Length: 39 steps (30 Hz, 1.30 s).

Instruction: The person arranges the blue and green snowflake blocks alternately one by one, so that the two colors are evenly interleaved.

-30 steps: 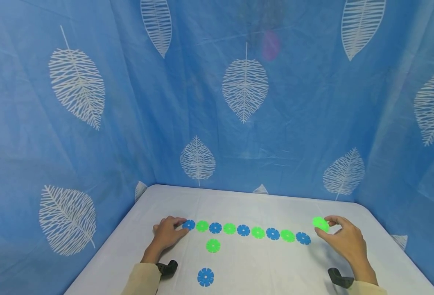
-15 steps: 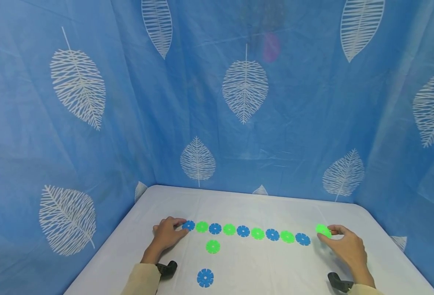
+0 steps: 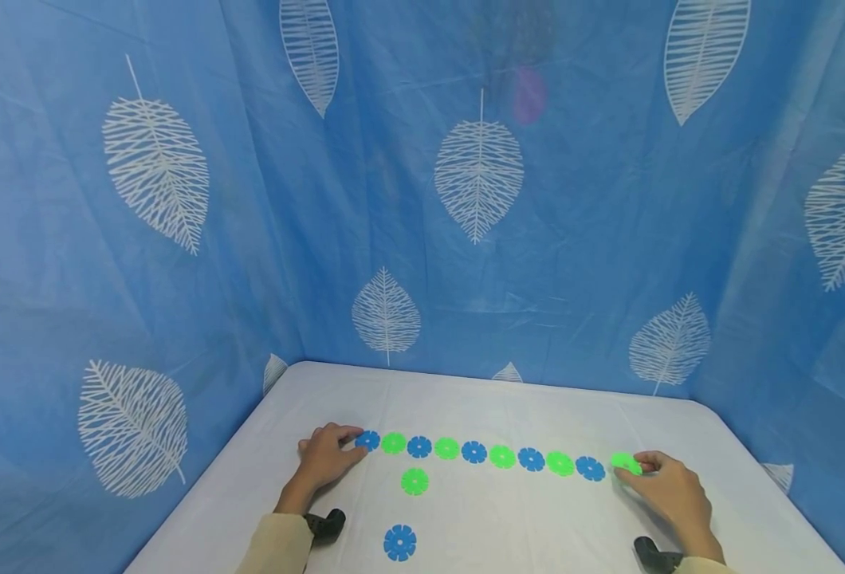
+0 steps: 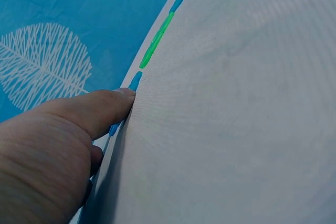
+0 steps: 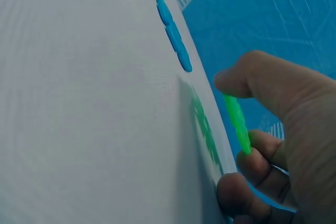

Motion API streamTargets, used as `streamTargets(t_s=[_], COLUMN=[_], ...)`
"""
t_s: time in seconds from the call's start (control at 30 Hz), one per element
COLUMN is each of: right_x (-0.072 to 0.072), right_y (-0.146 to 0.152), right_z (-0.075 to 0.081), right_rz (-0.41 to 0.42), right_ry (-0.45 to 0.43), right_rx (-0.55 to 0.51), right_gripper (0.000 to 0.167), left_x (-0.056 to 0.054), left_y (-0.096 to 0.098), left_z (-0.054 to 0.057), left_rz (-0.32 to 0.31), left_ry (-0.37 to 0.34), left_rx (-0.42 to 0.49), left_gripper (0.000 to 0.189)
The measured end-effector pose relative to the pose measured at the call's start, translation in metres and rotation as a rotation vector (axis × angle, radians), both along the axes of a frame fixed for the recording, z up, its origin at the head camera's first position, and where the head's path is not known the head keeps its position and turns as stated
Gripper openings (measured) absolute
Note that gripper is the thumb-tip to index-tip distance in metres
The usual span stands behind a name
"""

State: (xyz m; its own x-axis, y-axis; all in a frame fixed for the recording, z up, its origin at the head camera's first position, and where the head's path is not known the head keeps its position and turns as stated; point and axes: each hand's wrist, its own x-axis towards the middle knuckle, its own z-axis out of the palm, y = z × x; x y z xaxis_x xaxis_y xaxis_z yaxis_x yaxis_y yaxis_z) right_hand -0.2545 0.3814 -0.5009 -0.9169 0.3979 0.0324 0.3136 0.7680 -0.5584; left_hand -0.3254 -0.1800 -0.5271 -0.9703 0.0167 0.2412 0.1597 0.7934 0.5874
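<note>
Blue and green notched interlocking discs lie in an alternating row across the white table. My left hand (image 3: 322,461) is at the row's left end, thumb and index finger at the edges of the end blue disc (image 3: 371,440). In the left wrist view, the thumb (image 4: 113,106) lies against that disc's side. At the other end, my right hand (image 3: 675,493) pinches a green disc (image 3: 624,461) between thumb and fingers, just right of the last blue disc (image 3: 591,469). The right wrist view shows this green disc (image 5: 237,124) raised, its green reflection on the tabletop below.
A loose green disc (image 3: 414,481) lies in front of the row, and a loose blue disc (image 3: 399,543) lies nearer me. Blue leaf-patterned curtains (image 3: 422,239) enclose the white table (image 3: 523,526) at the back and sides. Each wrist wears a black camera mount.
My right hand has come down and nearer with the green disc, which now tilts flatter beside the row's right end. The left hand and the other discs stay in place.
</note>
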Motion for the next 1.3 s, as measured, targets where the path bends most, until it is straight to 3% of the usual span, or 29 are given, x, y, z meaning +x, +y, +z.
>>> streamTargets(t_s=[0.77, 1.3], right_x=[0.0006, 0.0], right_y=[-0.0034, -0.001], right_z=[-0.0028, -0.0032], right_rz=[0.029, 0.072], right_ry=[-0.05, -0.116], right_rx=[0.04, 0.03], right_gripper=[0.08, 0.092], left_x=[0.001, 0.0015], left_y=[0.0016, 0.0013], left_z=[0.0039, 0.0016], left_rz=[-0.004, -0.009], left_ry=[0.016, 0.014], left_rx=[-0.002, -0.007], left_gripper=[0.035, 0.035])
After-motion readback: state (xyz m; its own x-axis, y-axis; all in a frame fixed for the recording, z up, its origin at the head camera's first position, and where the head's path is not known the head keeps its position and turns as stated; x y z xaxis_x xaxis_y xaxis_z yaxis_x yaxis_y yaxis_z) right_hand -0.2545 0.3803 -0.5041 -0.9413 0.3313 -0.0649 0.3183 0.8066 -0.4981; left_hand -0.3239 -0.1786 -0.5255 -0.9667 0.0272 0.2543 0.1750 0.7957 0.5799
